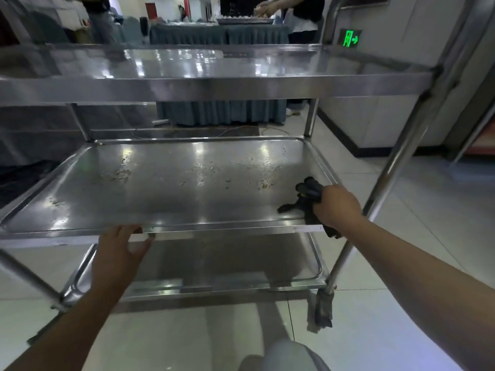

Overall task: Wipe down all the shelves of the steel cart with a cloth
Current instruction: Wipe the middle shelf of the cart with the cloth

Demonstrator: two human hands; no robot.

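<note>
A three-shelf steel cart (396,162) fills the head view. Its middle shelf (166,194) carries crumbs and greasy specks across the far half. My right hand (336,207) grips a dark cloth (305,195) at that shelf's near right corner, and part of the cloth hangs over the front rim. My left hand (120,246) holds the front rim of the middle shelf, fingers on top and thumb below. The top shelf (214,65) is shiny with reflections. The bottom shelf (219,266) lies in shadow beneath.
Pale floor tiles (417,263) surround the cart. A cart caster (322,311) stands at the near right leg. Behind are skirted tables (222,113), people standing (305,14), and a wall with a green exit sign (351,38). My knee (289,357) shows at the bottom.
</note>
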